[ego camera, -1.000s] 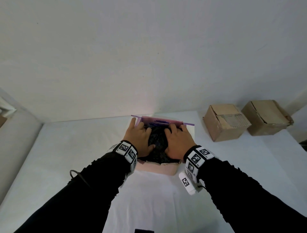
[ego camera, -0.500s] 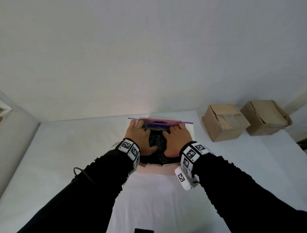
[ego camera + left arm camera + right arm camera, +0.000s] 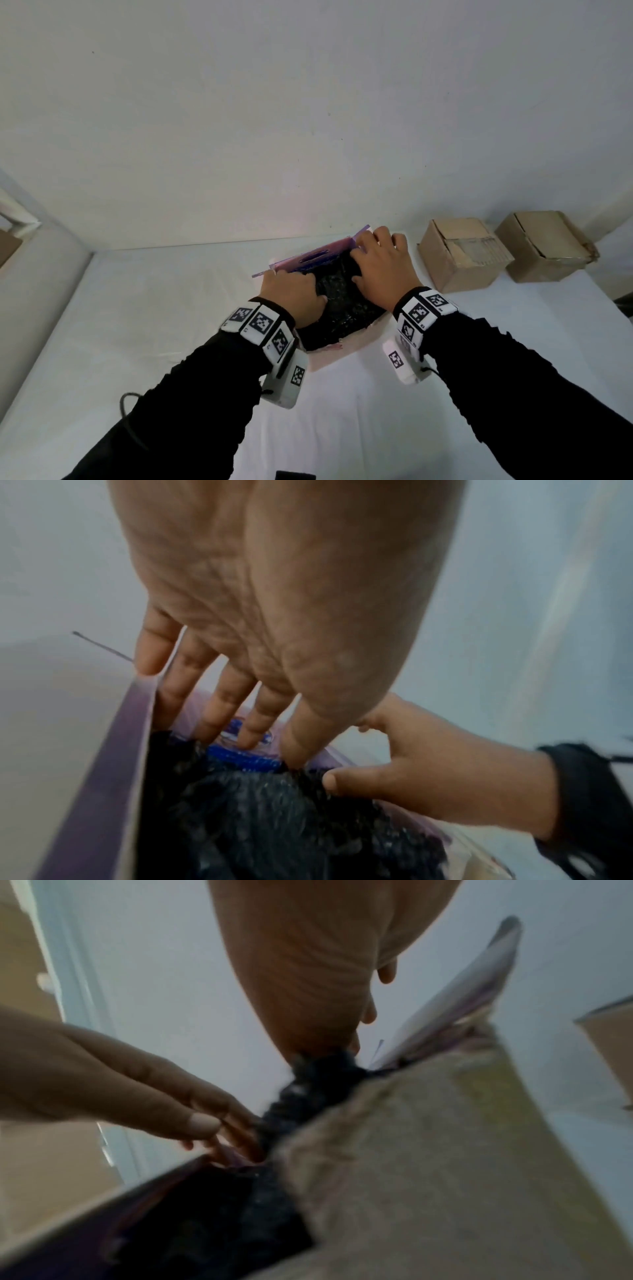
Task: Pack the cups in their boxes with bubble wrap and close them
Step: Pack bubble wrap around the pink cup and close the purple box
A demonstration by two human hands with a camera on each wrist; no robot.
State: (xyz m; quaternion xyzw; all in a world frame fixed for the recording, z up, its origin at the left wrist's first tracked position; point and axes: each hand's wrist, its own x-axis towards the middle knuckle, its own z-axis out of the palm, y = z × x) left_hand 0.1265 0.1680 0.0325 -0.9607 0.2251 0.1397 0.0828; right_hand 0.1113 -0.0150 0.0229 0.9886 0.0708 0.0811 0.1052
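A pink box (image 3: pixel 346 353) sits turned at an angle on the white table (image 3: pixel 171 308), stuffed with black bubble wrap (image 3: pixel 342 301); the cup is hidden under the wrap. Its purple lid flap (image 3: pixel 318 257) stands up at the far side. My left hand (image 3: pixel 298 286) presses straight fingers (image 3: pixel 222 704) down on the wrap against the flap, the little finger outside the side flap (image 3: pixel 113 764). My right hand (image 3: pixel 370 257) curls its fingers over the flap's right end while its thumb presses the wrap (image 3: pixel 274 818). The right wrist view is blurred and shows the box's pale wall (image 3: pixel 428 1177).
Two brown cardboard boxes (image 3: pixel 462 253) (image 3: pixel 544 246) stand at the table's far right, close to my right hand. A white wall rises behind the table. A dark cable (image 3: pixel 126 404) lies near my left sleeve.
The box has been turned counter-clockwise and shifted right, its right end now farther away. My right hand moved up to the flap's right end; my left hand stayed on the wrap.
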